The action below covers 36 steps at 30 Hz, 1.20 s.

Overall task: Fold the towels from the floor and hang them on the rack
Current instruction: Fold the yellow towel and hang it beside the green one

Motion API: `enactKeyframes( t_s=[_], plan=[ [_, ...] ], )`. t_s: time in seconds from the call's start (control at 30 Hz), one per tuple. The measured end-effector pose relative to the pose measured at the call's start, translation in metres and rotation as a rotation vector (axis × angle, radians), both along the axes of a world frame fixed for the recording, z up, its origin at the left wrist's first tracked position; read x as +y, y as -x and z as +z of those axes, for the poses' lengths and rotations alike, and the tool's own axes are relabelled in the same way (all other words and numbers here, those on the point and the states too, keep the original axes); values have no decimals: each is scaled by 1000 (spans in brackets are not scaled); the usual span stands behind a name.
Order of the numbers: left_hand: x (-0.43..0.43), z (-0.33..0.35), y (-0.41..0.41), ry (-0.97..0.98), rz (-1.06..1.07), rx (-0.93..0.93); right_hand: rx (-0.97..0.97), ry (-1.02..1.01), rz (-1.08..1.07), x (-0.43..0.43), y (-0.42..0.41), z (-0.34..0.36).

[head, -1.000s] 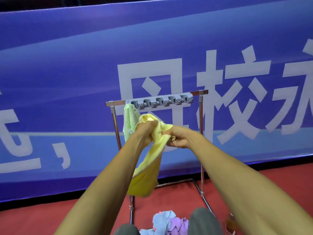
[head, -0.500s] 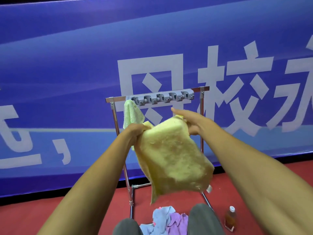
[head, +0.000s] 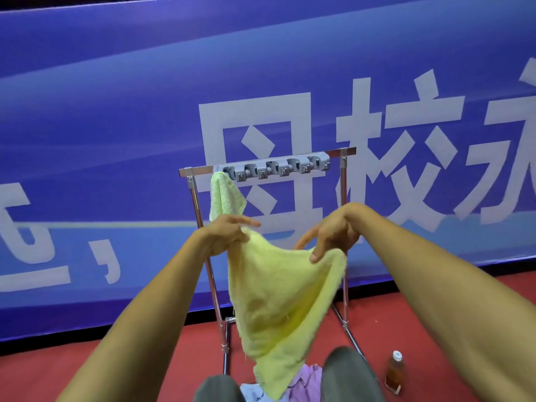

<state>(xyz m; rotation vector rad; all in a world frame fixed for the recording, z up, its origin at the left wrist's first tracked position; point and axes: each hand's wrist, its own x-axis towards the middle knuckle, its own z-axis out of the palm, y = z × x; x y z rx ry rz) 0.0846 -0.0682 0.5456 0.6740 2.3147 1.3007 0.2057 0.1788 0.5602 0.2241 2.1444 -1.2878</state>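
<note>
Now both hands (head: 282, 237) pinching the yellow towel's (head: 278, 300) top edge, green towel (head: 224, 198) on rack (head: 197, 170)

A single head-worn wide-angle camera faces forward and slightly downward, close behind both outstretched forearms. It looks toward the rack (head: 266, 166) standing against the blue banner (head: 145, 111) nearby.

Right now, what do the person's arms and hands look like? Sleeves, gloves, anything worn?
Both forearms are bare up to the frame edge, no sleeves in view. The left hand and right hand wear no gloves; no watch, bands, or rings are visible. At the bottom of the view the knees show dark grey trousers.
</note>
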Motion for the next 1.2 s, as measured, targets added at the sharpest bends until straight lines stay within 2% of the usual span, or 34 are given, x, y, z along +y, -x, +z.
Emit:
enactKeyframes(
  t_s=[0.07,0.1,0.13,0.17,0.23,0.3,0.37,0.43,0.5,0.57,0.67,0.7,0.73,0.8,0.87,0.93,1.03,1.07,1.13,1.2],
  plan=[
    [1,-4,0,296,110,364,214,77,-165,3,10,1],
    [1,-4,1,350,150,493,351,204,-327,7,17,0],
    [1,-4,0,342,173,541,429,343,-461,10,23,-4],
    [1,-6,3,305,197,525,445,416,-503,12,26,-8],
    [-2,-3,7,212,288,306,302,293,-359,10,22,-17],
    [-4,4,4,87,405,-48,211,246,-276,6,18,-22],
    [-5,14,-1,16,414,-292,329,398,-447,13,19,-22],
    [-9,17,10,-140,382,-392,447,453,-616,23,25,-20],
    [-18,12,21,-217,340,-435,428,285,-579,29,28,-22],
    [-22,3,27,-34,223,-387,347,-56,-438,33,25,-24],
    [-10,-6,24,465,205,-6,361,-465,-252,32,26,-26],
    [-5,-8,25,589,249,174,399,-601,-203,28,27,-26],
    [-1,-9,23,632,306,310,439,-738,-167,23,29,-26],
    [5,-8,24,533,428,357,504,-899,-132,14,32,-25],
    [3,-5,24,337,526,272,526,-908,-151,16,35,-25],
    [-4,-6,26,117,604,130,524,-783,-231,24,33,-23],
    [-17,-12,27,-159,650,-219,576,-278,-540,34,24,-23],
    [-20,-14,26,-194,627,-315,597,-91,-682,34,22,-23],
    [-22,-16,24,-183,598,-391,557,256,-891,36,19,-27],
    [-25,-15,28,-130,529,-404,472,394,-894,36,20,-30]
  ],
)
